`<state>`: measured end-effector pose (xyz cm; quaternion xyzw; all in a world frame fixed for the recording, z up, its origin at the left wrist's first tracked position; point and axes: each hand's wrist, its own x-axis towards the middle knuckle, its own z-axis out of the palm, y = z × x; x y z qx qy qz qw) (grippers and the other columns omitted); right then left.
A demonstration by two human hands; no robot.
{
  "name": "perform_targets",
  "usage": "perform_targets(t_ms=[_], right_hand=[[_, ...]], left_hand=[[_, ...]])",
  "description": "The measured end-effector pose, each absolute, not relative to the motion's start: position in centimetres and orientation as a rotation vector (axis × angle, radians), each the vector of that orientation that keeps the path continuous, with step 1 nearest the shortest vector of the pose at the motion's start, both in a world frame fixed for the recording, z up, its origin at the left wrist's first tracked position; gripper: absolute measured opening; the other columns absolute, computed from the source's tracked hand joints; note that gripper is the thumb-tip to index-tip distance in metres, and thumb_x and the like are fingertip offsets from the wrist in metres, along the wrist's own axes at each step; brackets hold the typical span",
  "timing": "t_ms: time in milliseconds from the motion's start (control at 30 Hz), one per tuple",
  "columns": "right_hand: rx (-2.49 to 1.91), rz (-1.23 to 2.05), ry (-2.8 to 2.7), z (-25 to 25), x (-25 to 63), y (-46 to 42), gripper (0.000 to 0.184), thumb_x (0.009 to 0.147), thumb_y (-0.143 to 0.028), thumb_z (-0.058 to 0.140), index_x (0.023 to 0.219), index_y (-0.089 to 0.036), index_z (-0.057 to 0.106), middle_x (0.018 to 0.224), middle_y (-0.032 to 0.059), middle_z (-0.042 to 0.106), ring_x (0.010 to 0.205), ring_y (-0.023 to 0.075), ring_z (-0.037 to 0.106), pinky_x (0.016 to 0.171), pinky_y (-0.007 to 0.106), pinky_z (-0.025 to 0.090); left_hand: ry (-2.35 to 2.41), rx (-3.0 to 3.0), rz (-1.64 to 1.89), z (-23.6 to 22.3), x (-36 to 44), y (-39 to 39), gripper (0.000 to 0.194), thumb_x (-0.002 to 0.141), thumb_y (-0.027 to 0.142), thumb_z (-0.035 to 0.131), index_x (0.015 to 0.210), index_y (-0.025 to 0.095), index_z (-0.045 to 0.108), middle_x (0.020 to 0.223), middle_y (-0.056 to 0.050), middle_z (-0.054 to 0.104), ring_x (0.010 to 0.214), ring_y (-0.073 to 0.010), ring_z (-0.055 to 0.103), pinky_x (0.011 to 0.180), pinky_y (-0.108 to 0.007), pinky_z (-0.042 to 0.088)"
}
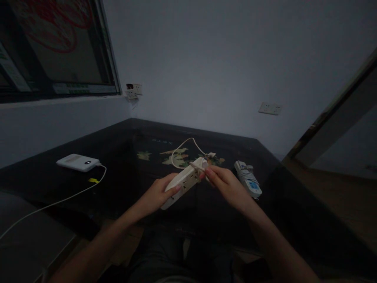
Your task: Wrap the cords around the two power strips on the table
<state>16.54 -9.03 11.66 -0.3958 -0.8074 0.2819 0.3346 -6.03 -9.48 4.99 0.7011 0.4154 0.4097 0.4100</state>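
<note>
White power strip (185,182) sits slanted in the person's two hands, held over the near side of the table, its row of sockets facing the person. I can see the left hand (163,189) clamped around its lower end, thumb laid along the socket face. The right hand (224,180) is up at the other end, thumb and fingers pinched together on the white cord (173,152), which crosses the strip there; whether those fingers press on the casing too, I can't tell. From there the cord bows out in a loose loop beyond the hands to its plug (211,155), near a printed leaf pattern (143,155) on the black tabletop (132,131). Just right of the right hand lies a second power strip (250,181), its grey cord wound around it. Well off to the left rests a white power bank (77,162) with a cable plugged in, a yellow tag (93,180) beside it. Behind, wall sockets (270,108) show on the pale wall (200,70).
</note>
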Motion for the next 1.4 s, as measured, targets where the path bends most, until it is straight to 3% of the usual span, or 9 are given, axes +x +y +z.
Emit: perform_targets(t_ms=[167, 267, 467, 767, 1133, 1400], right_hand=[[-0.885, 1.042, -2.054, 11.1, 17.5, -10.1, 0.044, 0.095, -0.049, 0.035, 0.072, -0.017, 0.055, 0.057, -0.0041, 0.038, 0.052, 0.0095, 0.034, 0.048, 0.022, 0.027], [-0.804, 1.148, -2.110, 10.6, 18.0, -10.3, 0.048, 0.093, -0.054, 0.035, 0.068, -0.017, 0.052, 0.059, -0.0035, 0.039, 0.053, 0.0093, 0.035, 0.048, 0.022, 0.028], [-0.700, 0.990, -2.196, 10.3, 18.2, -10.3, 0.050, 0.094, -0.054, 0.032, 0.065, -0.018, 0.049, 0.059, -0.0029, 0.042, 0.055, 0.0101, 0.039, 0.052, 0.022, 0.031], [-0.733, 0.728, -2.174, 10.5, 17.4, -11.2, 0.047, 0.096, -0.048, 0.034, 0.067, -0.017, 0.055, 0.060, -0.0024, 0.049, 0.055, 0.0100, 0.044, 0.057, 0.022, 0.034], [-0.743, 0.638, -1.930, 8.2, 16.4, -11.3, 0.053, 0.092, -0.054, 0.039, 0.060, -0.017, 0.058, 0.058, 0.0006, 0.057, 0.055, 0.0119, 0.050, 0.053, 0.023, 0.035], [-0.455, 0.796, -1.925, 6.9, 16.8, -10.6, 0.062, 0.087, -0.065, 0.039, 0.048, -0.018, 0.051, 0.044, -0.0021, 0.045, 0.044, 0.0103, 0.043, 0.050, 0.024, 0.033]], left_hand=[[0.964, 1.609, 1.114, 6.0, -5.9, -10.5, 0.037, 0.082, 0.035, 0.060, 0.114, 0.018, 0.064, 0.112, -0.007, 0.066, 0.102, -0.0244, 0.058, 0.088, -0.031, 0.045], [0.930, 1.461, 1.117, 6.5, -6.0, -11.5, 0.040, 0.082, 0.037, 0.061, 0.117, 0.018, 0.062, 0.105, -0.007, 0.067, 0.090, -0.0218, 0.062, 0.074, -0.027, 0.048], [0.703, 1.083, 1.033, 6.8, -5.1, -13.3, 0.051, 0.079, 0.042, 0.063, 0.121, 0.015, 0.054, 0.086, -0.010, 0.067, 0.067, -0.0234, 0.068, 0.053, -0.028, 0.052], [0.587, 0.958, 1.072, 6.9, -4.2, -14.1, 0.043, 0.081, 0.039, 0.062, 0.116, 0.015, 0.055, 0.091, -0.012, 0.067, 0.070, -0.0242, 0.069, 0.054, -0.030, 0.057], [0.397, 0.866, 1.052, 7.2, -3.2, -14.5, 0.039, 0.085, 0.037, 0.057, 0.117, 0.013, 0.053, 0.096, -0.014, 0.069, 0.070, -0.0237, 0.070, 0.054, -0.031, 0.058], [0.139, 0.748, 0.838, 7.7, -3.6, -14.6, 0.034, 0.093, 0.038, 0.044, 0.113, 0.013, 0.056, 0.100, -0.018, 0.071, 0.071, -0.0223, 0.071, 0.055, -0.029, 0.058]])
